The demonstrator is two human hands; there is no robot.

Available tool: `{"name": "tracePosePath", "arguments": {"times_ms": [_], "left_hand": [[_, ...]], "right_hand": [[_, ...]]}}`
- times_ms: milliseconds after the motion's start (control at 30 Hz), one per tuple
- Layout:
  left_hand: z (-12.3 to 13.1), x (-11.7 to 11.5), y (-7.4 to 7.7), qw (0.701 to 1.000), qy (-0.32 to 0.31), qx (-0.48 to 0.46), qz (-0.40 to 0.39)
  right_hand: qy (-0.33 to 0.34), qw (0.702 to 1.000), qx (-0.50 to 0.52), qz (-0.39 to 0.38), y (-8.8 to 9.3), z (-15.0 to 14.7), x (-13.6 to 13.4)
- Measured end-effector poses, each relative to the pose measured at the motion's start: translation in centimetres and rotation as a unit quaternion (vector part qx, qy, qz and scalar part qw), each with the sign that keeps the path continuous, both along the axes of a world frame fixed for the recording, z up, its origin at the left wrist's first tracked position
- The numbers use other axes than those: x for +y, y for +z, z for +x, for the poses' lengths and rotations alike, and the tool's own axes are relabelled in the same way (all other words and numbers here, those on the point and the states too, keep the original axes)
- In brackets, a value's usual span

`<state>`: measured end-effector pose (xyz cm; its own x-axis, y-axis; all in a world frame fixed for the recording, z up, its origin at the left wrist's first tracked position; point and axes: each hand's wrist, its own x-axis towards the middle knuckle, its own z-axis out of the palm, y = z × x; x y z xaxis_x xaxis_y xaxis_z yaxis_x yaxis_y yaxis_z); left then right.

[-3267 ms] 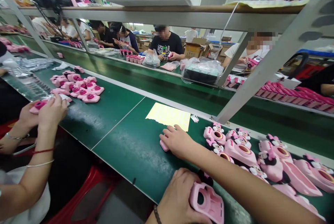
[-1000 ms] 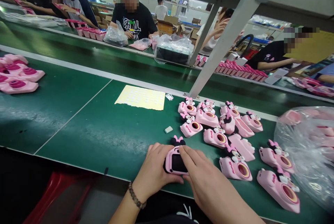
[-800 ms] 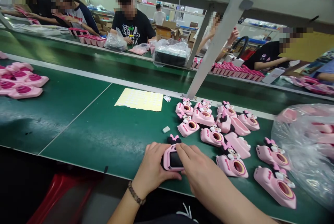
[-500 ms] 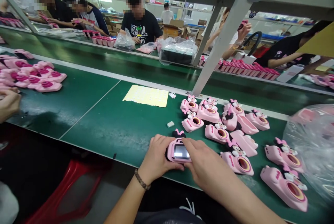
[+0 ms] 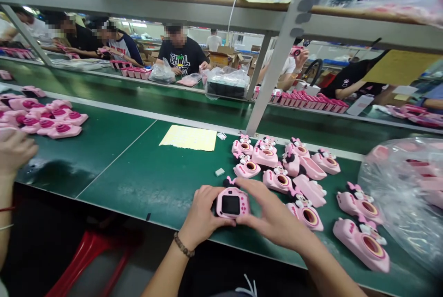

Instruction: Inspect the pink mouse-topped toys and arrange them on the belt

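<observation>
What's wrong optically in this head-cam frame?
Head view: wide-angle bending curves the shelf beam toward the edges; the plastic bag at right throws glare; the green belt shows a pale sheen and dark patch at left; the pink toy camera between left hand and right hand stays fairly sharp.

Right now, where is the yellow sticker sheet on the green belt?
Head view: the sheet lies on the green belt, left of the pink toy cameras.

The right hand (image 5: 273, 214) has drawn back from the pink Minnie-eared toy camera (image 5: 232, 203) to its right edge, leaving the whole screen side uncovered. The screen (image 5: 230, 205), bright with glare a moment ago, now looks dark.
</observation>
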<state>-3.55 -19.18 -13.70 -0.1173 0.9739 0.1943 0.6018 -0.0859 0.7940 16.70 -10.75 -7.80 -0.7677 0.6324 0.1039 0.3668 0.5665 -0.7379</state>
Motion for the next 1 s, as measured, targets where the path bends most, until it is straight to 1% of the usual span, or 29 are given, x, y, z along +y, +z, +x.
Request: {"name": "tracePosePath", "arguments": {"times_ms": [33,67,133,167,200,233,267,333,400,500,600,700,833,1000], "left_hand": [[-0.1,-0.1,-0.1,1.000,-0.008,-0.010,0.008],[-0.1,-0.2,-0.1,0.999,-0.018,-0.027,0.017],[-0.2,-0.4,-0.2,0.996,-0.034,-0.071,0.033],[-0.2,-0.5,-0.2,0.995,-0.040,-0.088,0.035],[-0.1,-0.5,-0.2,0.994,-0.047,-0.097,0.032],[0.0,-0.6,-0.2,0.993,-0.053,-0.099,0.024],[0.1,-0.6,-0.1,0.994,-0.057,-0.098,0.013],[0.4,-0.5,0.0,0.994,-0.051,-0.098,-0.004],[0.8,-0.4,0.1,0.993,-0.037,-0.111,-0.009],[1.4,-0.1,0.1,0.992,-0.021,-0.126,-0.005],[2.0,0.3,0.2,0.994,0.013,-0.105,-0.004],[2.4,0.8,0.6,0.996,0.038,-0.073,-0.023],[2.3,1.0,1.2,0.997,0.002,-0.048,-0.056],[2.5,1.4,2.1,0.998,-0.027,-0.020,-0.062]], "right_hand": [[-0.020,0.997,0.048,-0.063,-0.3,0.5,-0.1],[-0.034,0.985,0.091,-0.139,-0.7,0.9,-0.2],[-0.040,0.942,0.158,-0.293,-1.8,1.1,-0.8],[-0.036,0.918,0.182,-0.350,-2.4,1.0,-1.2],[-0.034,0.899,0.201,-0.388,-2.9,0.8,-1.5],[-0.039,0.886,0.218,-0.407,-3.5,0.5,-1.8],[-0.044,0.879,0.231,-0.415,-4.0,0.1,-2.0],[-0.055,0.877,0.237,-0.414,-4.8,-0.5,-2.2],[-0.079,0.888,0.226,-0.393,-5.4,-1.0,-2.2],[-0.127,0.908,0.212,-0.340,-6.2,-1.4,-2.1],[-0.164,0.911,0.227,-0.304,-6.8,-1.5,-2.0],[-0.148,0.906,0.239,-0.316,-6.9,-1.2,-1.6],[-0.129,0.896,0.248,-0.345,-6.4,-0.5,-1.0],[-0.134,0.859,0.276,-0.409,-6.0,0.5,-0.4]]}}
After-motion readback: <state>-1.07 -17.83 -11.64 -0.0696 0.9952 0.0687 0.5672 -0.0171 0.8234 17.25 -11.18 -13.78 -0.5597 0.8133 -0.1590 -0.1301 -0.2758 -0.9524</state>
